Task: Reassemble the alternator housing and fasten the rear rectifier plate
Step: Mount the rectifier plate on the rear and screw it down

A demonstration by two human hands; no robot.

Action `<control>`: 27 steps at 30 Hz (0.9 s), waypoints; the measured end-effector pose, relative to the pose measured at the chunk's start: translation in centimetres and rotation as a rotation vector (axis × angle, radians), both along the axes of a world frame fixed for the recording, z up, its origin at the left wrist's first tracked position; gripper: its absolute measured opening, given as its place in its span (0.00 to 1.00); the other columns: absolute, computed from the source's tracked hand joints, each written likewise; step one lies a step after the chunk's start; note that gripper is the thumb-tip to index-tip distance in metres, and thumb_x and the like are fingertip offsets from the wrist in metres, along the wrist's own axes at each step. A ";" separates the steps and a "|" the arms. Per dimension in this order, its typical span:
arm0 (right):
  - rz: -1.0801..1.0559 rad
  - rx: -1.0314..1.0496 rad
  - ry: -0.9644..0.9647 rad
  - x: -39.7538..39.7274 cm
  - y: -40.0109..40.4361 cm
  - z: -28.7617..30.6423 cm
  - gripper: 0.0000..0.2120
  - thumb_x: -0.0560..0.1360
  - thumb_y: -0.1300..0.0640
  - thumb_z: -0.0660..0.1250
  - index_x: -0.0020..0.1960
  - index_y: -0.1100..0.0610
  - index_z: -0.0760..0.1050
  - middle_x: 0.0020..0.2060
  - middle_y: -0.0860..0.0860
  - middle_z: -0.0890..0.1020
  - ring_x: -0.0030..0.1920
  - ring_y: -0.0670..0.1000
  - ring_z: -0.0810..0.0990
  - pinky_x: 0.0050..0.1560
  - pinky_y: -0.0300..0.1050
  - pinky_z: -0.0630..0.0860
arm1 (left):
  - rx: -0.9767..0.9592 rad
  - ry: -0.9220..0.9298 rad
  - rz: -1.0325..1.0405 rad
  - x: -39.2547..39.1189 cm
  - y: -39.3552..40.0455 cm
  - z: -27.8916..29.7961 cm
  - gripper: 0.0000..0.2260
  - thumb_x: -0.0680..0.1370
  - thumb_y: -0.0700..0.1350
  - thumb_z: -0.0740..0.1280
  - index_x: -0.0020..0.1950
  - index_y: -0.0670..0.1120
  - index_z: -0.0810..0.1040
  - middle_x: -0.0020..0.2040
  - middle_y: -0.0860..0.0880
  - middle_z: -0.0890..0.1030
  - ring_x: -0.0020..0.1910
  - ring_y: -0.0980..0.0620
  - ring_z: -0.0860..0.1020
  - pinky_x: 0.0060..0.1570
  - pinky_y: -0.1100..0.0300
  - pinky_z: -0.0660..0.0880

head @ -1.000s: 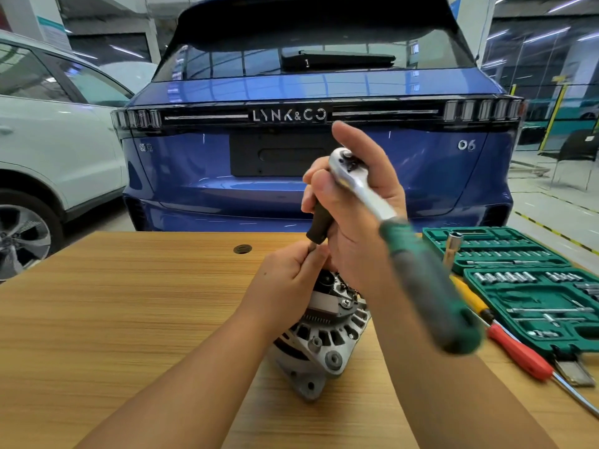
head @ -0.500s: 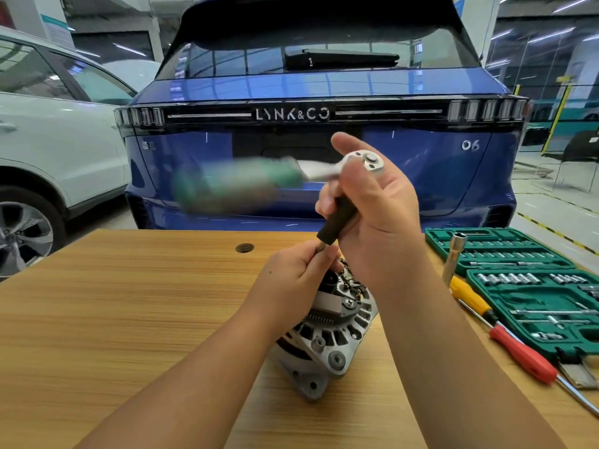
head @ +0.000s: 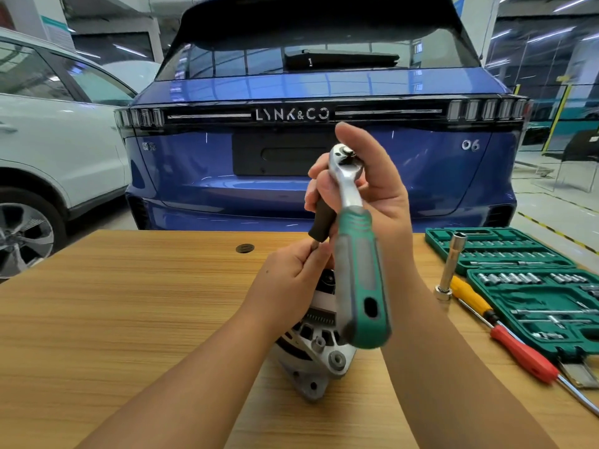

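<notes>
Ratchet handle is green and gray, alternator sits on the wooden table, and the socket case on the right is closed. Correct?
Not quite: the head view shows the socket case lying open. The ratchet handle is green and gray, and the alternator sits on the wooden table.

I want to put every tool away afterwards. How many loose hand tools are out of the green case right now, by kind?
Ratchet wrench, in the right hand: 1
Black-handled extension driver under it, steadied by the left hand: 1
Long socket bar standing on the table: 1
Screwdrivers, yellow and red: 2
Total: 5
</notes>
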State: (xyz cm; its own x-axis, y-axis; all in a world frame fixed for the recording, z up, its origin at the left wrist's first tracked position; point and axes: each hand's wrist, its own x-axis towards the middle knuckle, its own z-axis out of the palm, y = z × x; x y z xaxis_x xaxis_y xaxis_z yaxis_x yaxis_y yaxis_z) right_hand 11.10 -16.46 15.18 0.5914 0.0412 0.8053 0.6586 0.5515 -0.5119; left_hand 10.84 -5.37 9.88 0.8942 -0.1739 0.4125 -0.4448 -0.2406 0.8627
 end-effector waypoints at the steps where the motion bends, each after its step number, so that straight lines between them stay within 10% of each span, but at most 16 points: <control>1: 0.065 0.000 0.021 0.1 -0.2 0.0 0.28 0.75 0.73 0.58 0.59 0.45 0.83 0.42 0.53 0.81 0.41 0.55 0.74 0.45 0.47 0.73 | 0.000 -0.005 -0.001 0.0 0.0 0.0 0.12 0.67 0.66 0.60 0.31 0.63 0.79 0.28 0.60 0.77 0.35 0.53 0.74 0.45 0.44 0.76; 6: 0.456 -0.043 0.059 0.3 -1.8 0.7 0.27 0.69 0.53 0.72 0.67 0.56 0.75 0.46 0.59 0.79 0.45 0.56 0.75 0.51 0.48 0.73 | 0.139 -0.093 0.028 0.4 0.2 -0.2 0.16 0.83 0.54 0.61 0.37 0.68 0.79 0.32 0.64 0.79 0.32 0.64 0.76 0.38 0.58 0.70; 10: 0.320 -0.040 0.157 0.1 -1.8 0.8 0.34 0.68 0.50 0.80 0.68 0.57 0.71 0.44 0.55 0.79 0.43 0.54 0.76 0.49 0.47 0.74 | 0.087 -0.082 0.024 0.3 -0.1 -0.1 0.10 0.72 0.67 0.59 0.40 0.68 0.79 0.36 0.64 0.82 0.36 0.64 0.78 0.40 0.60 0.73; 14: -0.102 0.049 0.290 -0.4 -0.3 0.7 0.17 0.73 0.53 0.75 0.58 0.59 0.77 0.33 0.47 0.77 0.32 0.45 0.73 0.39 0.41 0.74 | 0.206 -0.142 0.034 0.4 0.1 -0.2 0.12 0.83 0.57 0.58 0.42 0.65 0.77 0.35 0.61 0.80 0.33 0.62 0.76 0.33 0.68 0.68; 27: 0.088 -0.036 -0.005 -0.3 -0.3 0.1 0.29 0.75 0.74 0.57 0.63 0.46 0.79 0.39 0.55 0.78 0.37 0.61 0.70 0.43 0.48 0.71 | 0.042 0.032 0.036 0.1 -0.1 0.2 0.16 0.78 0.56 0.61 0.31 0.61 0.80 0.28 0.55 0.78 0.35 0.49 0.75 0.46 0.44 0.77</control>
